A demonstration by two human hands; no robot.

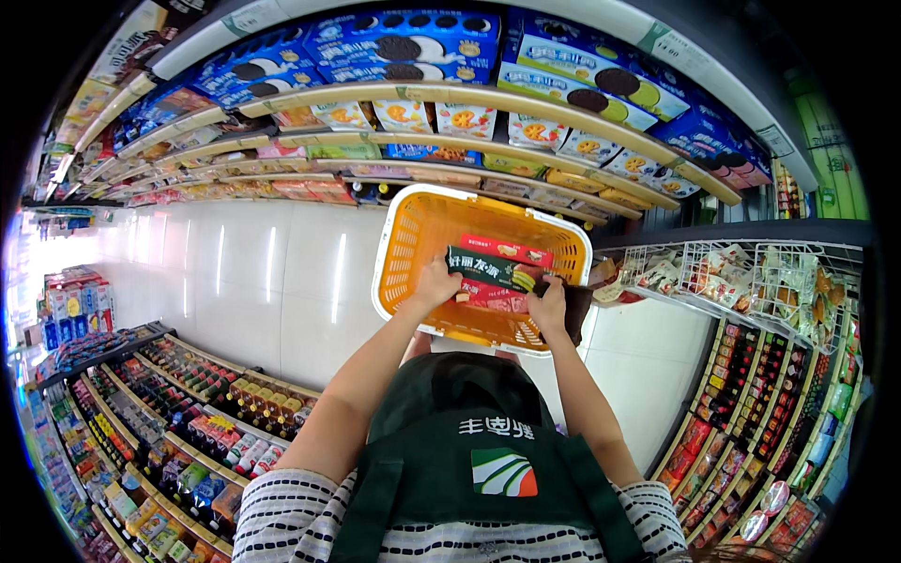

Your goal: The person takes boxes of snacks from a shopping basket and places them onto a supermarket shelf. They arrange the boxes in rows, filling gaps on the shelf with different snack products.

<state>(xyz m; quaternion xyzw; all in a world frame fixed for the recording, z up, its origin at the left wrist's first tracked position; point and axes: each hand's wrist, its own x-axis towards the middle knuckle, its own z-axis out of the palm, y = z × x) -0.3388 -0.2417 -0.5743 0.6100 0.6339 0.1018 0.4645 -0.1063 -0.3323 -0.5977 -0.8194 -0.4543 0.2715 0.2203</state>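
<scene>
A dark green snack box is gripped at its two ends, by my left hand and my right hand. The fingers of both hands curl round it, and part of them is hidden by the box. Under the box is an orange shopping basket with slotted walls and a white rim. A red box shows beyond the green one, and a pinkish-red box shows on its near side. Something dark brown lies beside my right hand at the basket's right edge; its kind is unclear.
Ahead run shelves with blue cookie boxes and white snack boxes. White wire racks of bagged snacks stand at the right. Bottle shelves are at the lower left, packed shelves at the lower right. Pale tiled floor stretches left.
</scene>
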